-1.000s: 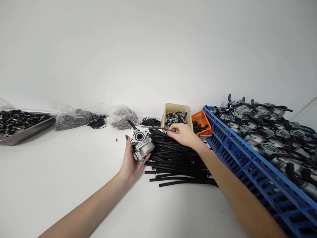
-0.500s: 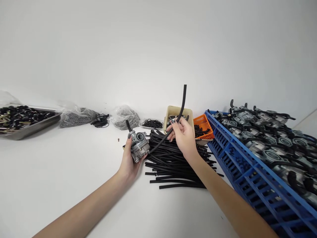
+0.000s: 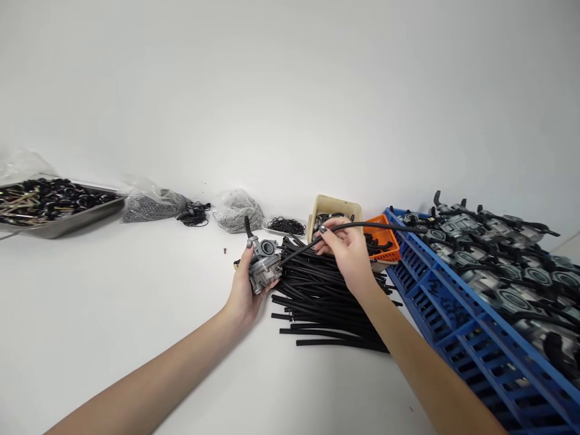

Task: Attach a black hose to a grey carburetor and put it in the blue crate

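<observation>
My left hand (image 3: 244,287) is wrapped round a silver carburetor (image 3: 264,270) with a round bore and a short black elbow on top. A long black rubber hose (image 3: 385,226) runs from the carburetor's right side, through my right hand (image 3: 348,251), and out toward the right. Thumb and fingers of the right hand pinch it partway along. The hose's near end meets the carburetor's lower right; whether it is pushed onto a fitting I cannot tell. Under both hands lies a pile of cut black hoses (image 3: 326,302).
A blue crate (image 3: 435,296) of carburetors stands at right. Behind the hoses are a cream bin (image 3: 338,202) and an orange basket (image 3: 389,238). Leftward along the wall sit a small tray of black rings (image 3: 285,226), plastic bags of small parts (image 3: 238,211) and a metal tray (image 3: 86,217).
The hose's free end has swung from pointing up to lying out to the right. The whole view has shifted slightly; both hands keep their holds.
</observation>
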Motion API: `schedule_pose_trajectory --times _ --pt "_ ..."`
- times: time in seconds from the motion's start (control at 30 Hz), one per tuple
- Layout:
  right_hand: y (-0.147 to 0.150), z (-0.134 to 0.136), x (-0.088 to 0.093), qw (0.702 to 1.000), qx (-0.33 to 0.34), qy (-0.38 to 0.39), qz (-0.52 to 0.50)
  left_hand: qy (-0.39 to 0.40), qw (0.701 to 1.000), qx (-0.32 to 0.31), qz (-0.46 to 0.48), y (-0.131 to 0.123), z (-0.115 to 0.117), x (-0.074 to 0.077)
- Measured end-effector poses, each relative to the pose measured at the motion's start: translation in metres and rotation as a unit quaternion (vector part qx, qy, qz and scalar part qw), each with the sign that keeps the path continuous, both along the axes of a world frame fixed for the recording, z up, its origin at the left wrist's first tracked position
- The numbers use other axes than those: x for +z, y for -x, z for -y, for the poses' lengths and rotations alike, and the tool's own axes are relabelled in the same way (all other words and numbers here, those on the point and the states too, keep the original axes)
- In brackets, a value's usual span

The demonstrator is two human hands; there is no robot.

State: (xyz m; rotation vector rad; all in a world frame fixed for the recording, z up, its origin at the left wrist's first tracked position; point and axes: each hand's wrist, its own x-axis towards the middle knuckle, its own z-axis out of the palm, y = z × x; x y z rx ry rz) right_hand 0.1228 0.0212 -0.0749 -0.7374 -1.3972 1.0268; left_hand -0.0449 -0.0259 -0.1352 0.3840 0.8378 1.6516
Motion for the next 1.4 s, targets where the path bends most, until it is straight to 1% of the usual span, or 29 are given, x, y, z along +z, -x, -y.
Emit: schedule_pose_trajectory --times 0.1,0.2,0.27,0.33,0.47,0.6,0.7,0.77,0.87,0.93,0.97,1.13,1.27,1.33,1.4 --pt "0.011 0.004 -0.014 0.996 0.057 0.033 0.066 -0.007 1.000 -0.003 -0.001 -0.001 0.001 0.000" --pt "0.023 0.008 -0.030 0.981 0.113 0.075 0.135 -0.003 1.000 -0.009 0.006 -0.003 0.003 0.000" --pt "0.025 0.009 -0.034 0.975 0.134 0.078 0.158 0.002 1.000 -0.006 0.020 -0.003 0.003 0.001" --pt "0.022 0.007 -0.032 0.975 0.141 0.072 0.158 -0.001 0.999 -0.001 0.032 -0.002 0.003 0.002" --pt "0.019 0.004 -0.029 0.978 0.138 0.082 0.132 -0.015 0.999 0.010 0.039 0.000 0.002 0.003" --pt "0.025 0.006 -0.039 0.977 0.160 0.107 0.093 -0.017 0.999 0.017 0.045 0.000 0.003 0.005" --pt "0.028 0.007 -0.046 0.976 0.164 0.137 0.052 -0.018 0.998 0.014 0.052 -0.001 0.004 0.006" --pt "0.029 0.008 -0.048 0.968 0.183 0.172 0.004 -0.025 0.998 0.008 0.053 -0.001 0.005 0.007" --pt "0.030 0.010 -0.049 0.943 0.244 0.213 -0.071 -0.035 0.998 0.000 0.055 0.000 0.005 0.008" --pt "0.031 0.011 -0.049 0.932 0.268 0.226 -0.095 -0.038 0.998 0.000 0.056 0.000 0.005 0.008" --pt "0.031 0.012 -0.049 0.931 0.269 0.228 -0.097 -0.040 0.998 -0.001 0.057 0.000 0.005 0.008" --pt "0.033 0.014 -0.054 0.950 0.241 0.189 -0.058 -0.059 0.996 -0.005 0.059 0.001 0.003 0.004" --pt "0.034 0.013 -0.057 0.963 0.240 0.120 -0.007 -0.060 0.997 0.016 0.046 0.002 0.002 0.001" --pt "0.036 0.013 -0.059 0.966 0.247 0.079 0.011 -0.057 0.997 0.027 0.037 0.002 0.001 0.000" --pt "0.038 0.015 -0.061 0.965 0.253 0.058 0.020 -0.051 0.998 0.033 0.029 0.002 0.001 -0.002"
